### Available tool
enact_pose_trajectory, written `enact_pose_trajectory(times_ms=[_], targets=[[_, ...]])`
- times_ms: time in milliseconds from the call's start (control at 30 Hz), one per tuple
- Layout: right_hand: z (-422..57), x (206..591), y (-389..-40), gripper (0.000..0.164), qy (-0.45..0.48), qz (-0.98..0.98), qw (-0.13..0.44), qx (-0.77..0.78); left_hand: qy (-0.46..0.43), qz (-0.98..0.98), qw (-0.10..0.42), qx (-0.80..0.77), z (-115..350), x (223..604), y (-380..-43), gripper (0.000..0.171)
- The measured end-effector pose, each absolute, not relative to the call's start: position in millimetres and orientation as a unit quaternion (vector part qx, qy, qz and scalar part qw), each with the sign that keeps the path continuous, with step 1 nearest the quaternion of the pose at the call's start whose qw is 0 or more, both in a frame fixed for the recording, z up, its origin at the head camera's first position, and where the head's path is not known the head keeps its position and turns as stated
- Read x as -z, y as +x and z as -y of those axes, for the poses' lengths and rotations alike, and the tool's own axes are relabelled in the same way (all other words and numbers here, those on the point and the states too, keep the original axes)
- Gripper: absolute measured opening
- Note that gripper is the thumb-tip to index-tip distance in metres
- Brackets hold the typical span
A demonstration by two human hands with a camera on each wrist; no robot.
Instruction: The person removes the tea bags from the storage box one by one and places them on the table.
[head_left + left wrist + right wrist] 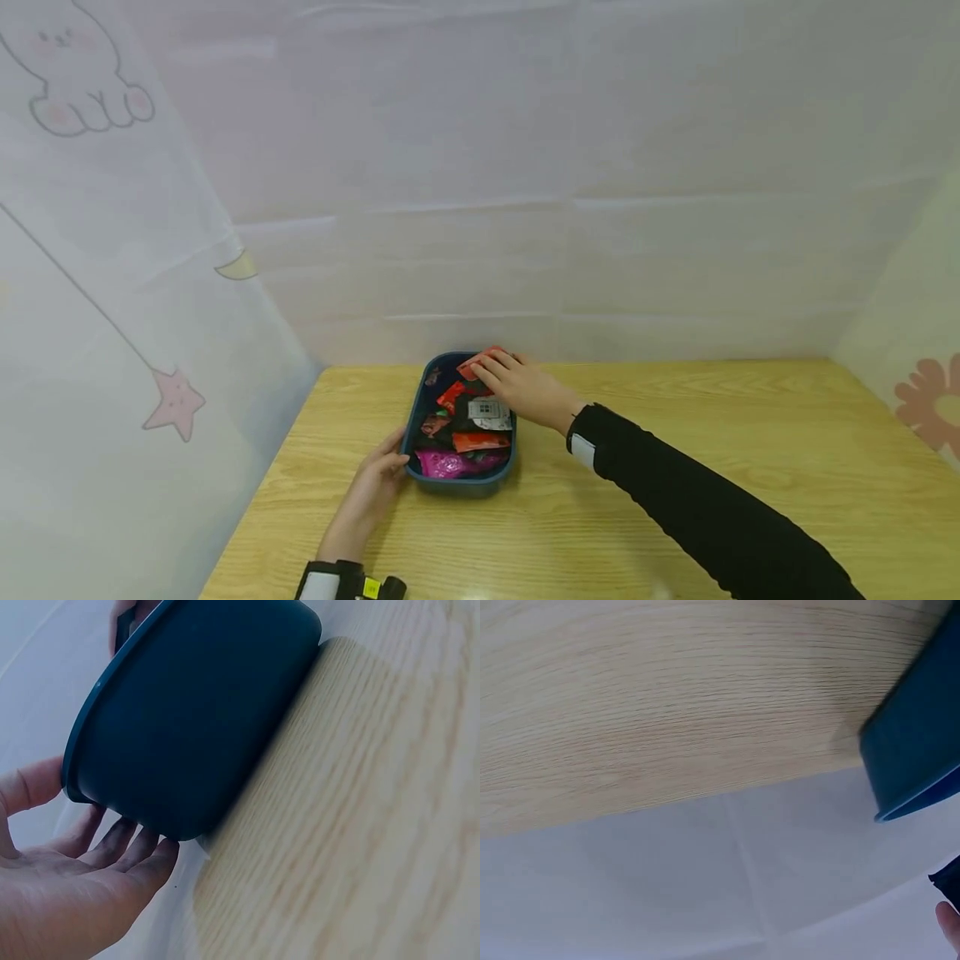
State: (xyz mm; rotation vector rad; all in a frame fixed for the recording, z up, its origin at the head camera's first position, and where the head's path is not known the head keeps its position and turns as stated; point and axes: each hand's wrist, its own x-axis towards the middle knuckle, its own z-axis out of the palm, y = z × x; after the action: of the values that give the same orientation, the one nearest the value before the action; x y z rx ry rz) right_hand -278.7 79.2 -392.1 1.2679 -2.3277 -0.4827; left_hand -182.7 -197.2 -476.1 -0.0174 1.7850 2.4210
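Note:
A dark blue plastic bin full of small snack packets stands near the far edge of the table. My left hand holds it at its left side, the thumb at the rim and the fingers against the outer wall, as the left wrist view shows. Over the bin's far right corner my right hand pinches a red packet. In the right wrist view only a fingertip and a dark packet edge show. Below that hand lie a black-and-white packet, an orange-red packet and a shiny magenta packet.
The wooden table extends to both sides of the bin and toward me. A pale wall sheet with printed cartoon figures rises right behind the table's far edge, and similar sheets stand at left and right.

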Motion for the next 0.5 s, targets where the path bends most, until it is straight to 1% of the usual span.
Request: enact_pose_trajectory(times_ms=[133, 233, 500], targets=[[-92.2, 396.7, -280.9, 0.054, 0.446, 0.851, 0.232, 0.155, -0.005, -0.591, 0.069, -0.804, 196.6, 479.0, -182.1, 0.064], [-102.5, 397.7, -283.1, 0.053, 0.435, 0.858, 0.229, 0.147, -0.002, -0.593, 0.07, -0.803, 196.1, 480.3, -181.8, 0.062], [-132.5, 407.1, -294.0, 0.053, 0.389, 0.887, 0.193, 0.156, -0.009, -0.585, 0.064, -0.809, 196.1, 479.3, -182.0, 0.061]])
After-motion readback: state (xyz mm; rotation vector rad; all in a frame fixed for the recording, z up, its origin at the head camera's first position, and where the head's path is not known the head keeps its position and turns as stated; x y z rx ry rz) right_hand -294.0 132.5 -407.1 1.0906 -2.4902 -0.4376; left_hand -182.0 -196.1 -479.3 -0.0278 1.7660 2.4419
